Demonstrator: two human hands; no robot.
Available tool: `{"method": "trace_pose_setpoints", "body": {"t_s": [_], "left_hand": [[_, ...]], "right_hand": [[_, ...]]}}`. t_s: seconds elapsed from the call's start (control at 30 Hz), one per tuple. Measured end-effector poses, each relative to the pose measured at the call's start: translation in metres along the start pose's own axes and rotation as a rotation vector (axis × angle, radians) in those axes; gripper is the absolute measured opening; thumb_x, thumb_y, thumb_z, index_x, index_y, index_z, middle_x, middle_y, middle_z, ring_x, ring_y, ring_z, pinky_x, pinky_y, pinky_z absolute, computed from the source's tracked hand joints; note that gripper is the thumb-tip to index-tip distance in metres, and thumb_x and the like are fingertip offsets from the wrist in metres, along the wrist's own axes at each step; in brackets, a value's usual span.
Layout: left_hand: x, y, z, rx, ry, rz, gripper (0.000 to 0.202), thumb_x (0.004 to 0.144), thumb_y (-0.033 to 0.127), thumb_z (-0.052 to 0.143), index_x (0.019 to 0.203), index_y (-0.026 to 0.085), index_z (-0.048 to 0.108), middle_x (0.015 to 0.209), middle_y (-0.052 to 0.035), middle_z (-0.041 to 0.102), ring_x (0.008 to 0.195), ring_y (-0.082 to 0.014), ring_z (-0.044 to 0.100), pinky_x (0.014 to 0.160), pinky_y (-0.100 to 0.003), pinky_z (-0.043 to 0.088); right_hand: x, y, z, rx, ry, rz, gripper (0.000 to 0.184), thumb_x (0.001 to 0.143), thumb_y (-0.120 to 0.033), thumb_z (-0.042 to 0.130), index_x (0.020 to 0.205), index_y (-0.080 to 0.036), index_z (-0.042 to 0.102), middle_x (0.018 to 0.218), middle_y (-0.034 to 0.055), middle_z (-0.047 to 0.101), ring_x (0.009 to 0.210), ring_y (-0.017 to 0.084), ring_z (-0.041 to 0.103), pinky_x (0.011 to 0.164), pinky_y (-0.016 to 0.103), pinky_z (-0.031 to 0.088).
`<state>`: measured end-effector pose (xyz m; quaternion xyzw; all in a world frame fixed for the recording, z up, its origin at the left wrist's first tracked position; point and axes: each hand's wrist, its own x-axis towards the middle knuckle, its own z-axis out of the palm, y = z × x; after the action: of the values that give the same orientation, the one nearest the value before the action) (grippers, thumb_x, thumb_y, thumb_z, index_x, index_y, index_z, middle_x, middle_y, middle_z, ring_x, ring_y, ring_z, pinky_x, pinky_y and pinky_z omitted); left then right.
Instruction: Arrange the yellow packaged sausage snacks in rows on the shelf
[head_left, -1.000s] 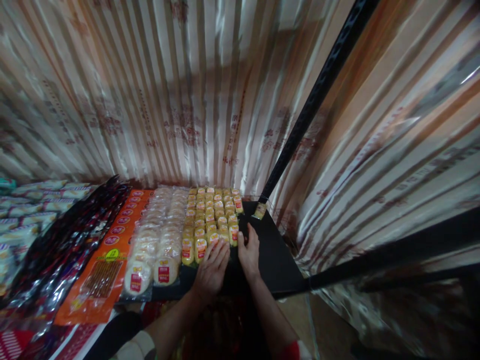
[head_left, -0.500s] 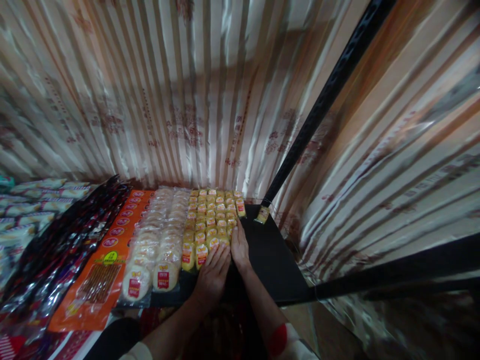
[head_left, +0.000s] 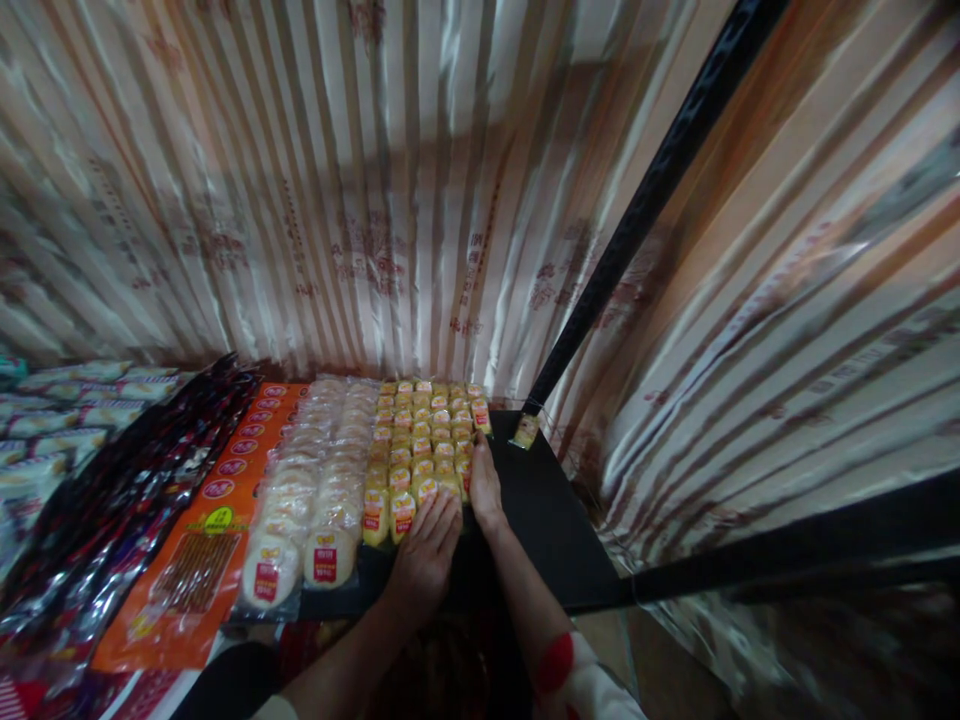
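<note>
Rows of small yellow wrapped snack cakes [head_left: 421, 448] with red-and-white labels stand close together on a black shelf [head_left: 544, 530]. My left hand [head_left: 430, 530] rests its outstretched fingers against the front cakes at the block's near right corner. Along the block's right side lies my right hand [head_left: 486, 482], flat, with fingers pointing away from me; whether its palm touches the cakes is hard to tell. Neither hand is wrapped round anything. One separate wrapped cake [head_left: 525, 431] lies at the far right corner, by the post.
Left of the cakes are two rows of round white wrapped biscuits [head_left: 330, 550], then orange snack packets [head_left: 199, 570], dark shiny packets [head_left: 127, 490] and white packets [head_left: 82, 410]. A black metal post [head_left: 637, 220] rises at the back right corner, before striped sheeting [head_left: 390, 180].
My right hand has shifted slightly right, away from the side of the cakes. My left hand stays nearly where it was.
</note>
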<state>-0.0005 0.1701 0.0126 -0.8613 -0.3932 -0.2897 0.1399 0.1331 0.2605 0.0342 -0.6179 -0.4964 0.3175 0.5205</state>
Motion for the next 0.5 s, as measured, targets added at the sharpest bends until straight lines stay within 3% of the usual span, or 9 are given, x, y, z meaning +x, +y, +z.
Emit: {"method": "trace_pose_setpoints", "body": {"t_s": [0.2,0.5], "left_hand": [[0.000,0.001,0.000,-0.033,0.011,-0.013,0.043,0.089,0.009,0.032,0.130,0.011,0.045,0.138,-0.0107,0.048,0.138,-0.0222,0.025,0.105,-0.044,0.043],[0.002,0.002,-0.002,-0.030,0.031,-0.014,0.037,0.091,0.015,0.036,0.123,0.014,0.053,0.136,-0.0082,0.051,0.137,-0.0193,0.029,0.109,-0.040,0.038]], "right_hand": [[0.001,0.002,0.002,-0.071,-0.079,-0.013,0.080,0.082,-0.070,0.016,0.133,-0.015,0.046,0.141,0.0106,0.043,0.136,0.022,0.030,0.115,0.041,0.017],[-0.011,0.002,-0.008,-0.059,0.076,-0.015,0.069,0.087,-0.060,0.018,0.134,-0.015,0.042,0.143,0.0115,0.040,0.134,0.021,0.032,0.112,0.040,0.021]]}}
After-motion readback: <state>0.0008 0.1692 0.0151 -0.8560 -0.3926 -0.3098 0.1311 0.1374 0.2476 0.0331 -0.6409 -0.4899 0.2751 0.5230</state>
